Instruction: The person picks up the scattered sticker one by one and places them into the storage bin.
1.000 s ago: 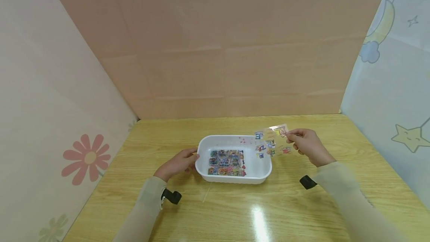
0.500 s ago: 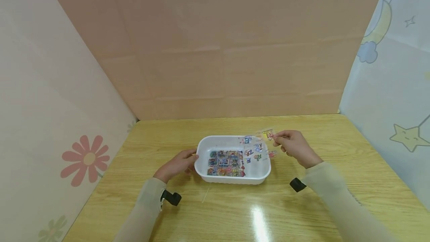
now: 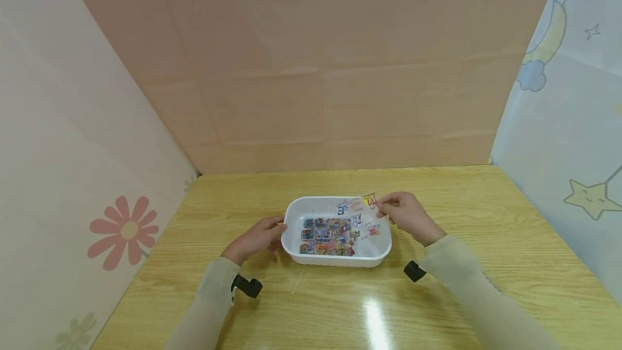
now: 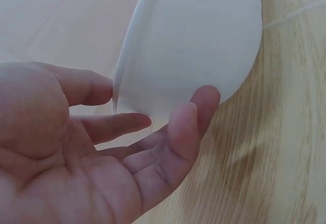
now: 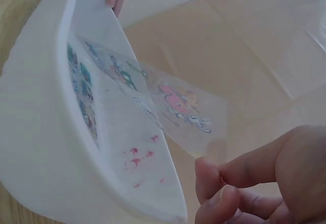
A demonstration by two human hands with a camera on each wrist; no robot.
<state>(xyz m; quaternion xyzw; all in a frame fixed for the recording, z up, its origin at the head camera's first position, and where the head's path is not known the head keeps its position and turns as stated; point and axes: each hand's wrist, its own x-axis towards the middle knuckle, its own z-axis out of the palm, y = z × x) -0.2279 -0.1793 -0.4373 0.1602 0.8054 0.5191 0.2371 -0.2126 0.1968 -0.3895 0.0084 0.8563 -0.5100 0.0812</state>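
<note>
In the head view, a white plastic basin (image 3: 337,261) stands on the table. My left hand (image 3: 257,239) holds its left end; the left wrist view has the thumb at the basin's rim (image 4: 118,84) and the index finger against the outer wall, with the other fingers loosely bent. A clear sticker sheet (image 3: 357,220) printed with small colourful figures slants over the basin's right part. My right hand (image 3: 407,216) pinches that sheet by its upper right corner between thumb and finger. More colourful sticker sheets (image 3: 328,235) lie on the basin's floor at the left.
The wood-grain table (image 3: 272,317) carries a thin pale strip (image 3: 297,282) in front of the basin. A pinkish-brown covered wall (image 3: 320,96) rises behind. Patterned white panels stand at left and right. Small red marks (image 5: 135,158) show inside the basin.
My right hand has moved left with the clear sticker sheet, bringing it from the basin's right edge to over its inside. The left hand and the basin have stayed in place.
</note>
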